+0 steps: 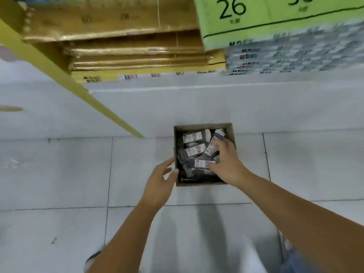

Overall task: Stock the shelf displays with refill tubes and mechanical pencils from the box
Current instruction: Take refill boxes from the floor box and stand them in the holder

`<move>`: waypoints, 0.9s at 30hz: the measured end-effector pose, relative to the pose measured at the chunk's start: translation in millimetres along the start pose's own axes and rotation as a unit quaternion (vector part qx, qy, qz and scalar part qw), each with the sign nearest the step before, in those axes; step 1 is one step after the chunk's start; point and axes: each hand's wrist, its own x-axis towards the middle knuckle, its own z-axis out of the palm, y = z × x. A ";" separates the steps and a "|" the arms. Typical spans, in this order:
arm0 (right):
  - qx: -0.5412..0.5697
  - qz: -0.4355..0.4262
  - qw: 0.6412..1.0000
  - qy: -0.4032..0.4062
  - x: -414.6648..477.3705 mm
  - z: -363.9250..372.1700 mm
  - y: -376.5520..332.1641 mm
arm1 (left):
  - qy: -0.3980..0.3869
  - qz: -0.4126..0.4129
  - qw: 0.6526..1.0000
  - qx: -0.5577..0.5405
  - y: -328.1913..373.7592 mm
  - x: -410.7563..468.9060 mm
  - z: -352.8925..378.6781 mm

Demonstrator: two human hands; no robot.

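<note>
A small open cardboard box point(201, 126) sits on the tiled floor against the shelf base. Inside lie several dark refill tubes with white labels point(194, 150). My right hand point(226, 162) reaches into the box from the right; its fingers and thumb curl round tubes point(211, 147) at the right side. My left hand point(160, 182) is at the box's left wall, fingers relaxed, thumb touching the rim. No mechanical pencils can be told apart in the box.
A white shelf base point(216, 107) runs behind the box, with a yellow upright point(78, 89) slanting to its left. Above are stacked gold-brown packs point(137, 56), a green price sign reading 26 point(256, 20), and white packs point(295, 54). Grey floor tiles point(59, 174) surround the box.
</note>
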 end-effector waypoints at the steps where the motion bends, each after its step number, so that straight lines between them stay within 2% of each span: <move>1: -0.005 -0.006 1.000 0.016 7.3 9.5 3.9 | -0.005 0.020 1.000 -0.013 -6.5 4.3 2.0; 8: -0.047 -0.045 0.996 0.059 35.6 32.0 21.6 | -0.014 0.096 0.993 -0.069 -30.8 7.3 11.2; 12: -0.055 -0.048 0.996 0.052 31.5 26.1 19.9 | -0.005 0.100 0.992 -0.077 -27.0 -0.5 16.0; 17: -0.065 -0.071 0.993 0.068 26.0 25.4 20.7 | -0.038 0.097 0.993 -0.054 -17.6 -4.3 8.7; 22: -0.196 -0.117 0.972 0.049 37.3 21.9 11.2 | -0.036 0.098 0.993 -0.062 -23.2 1.2 7.9; 27: -0.236 -0.091 0.967 0.041 50.5 15.2 4.9 | -0.025 0.101 0.991 -0.086 -30.2 7.4 11.7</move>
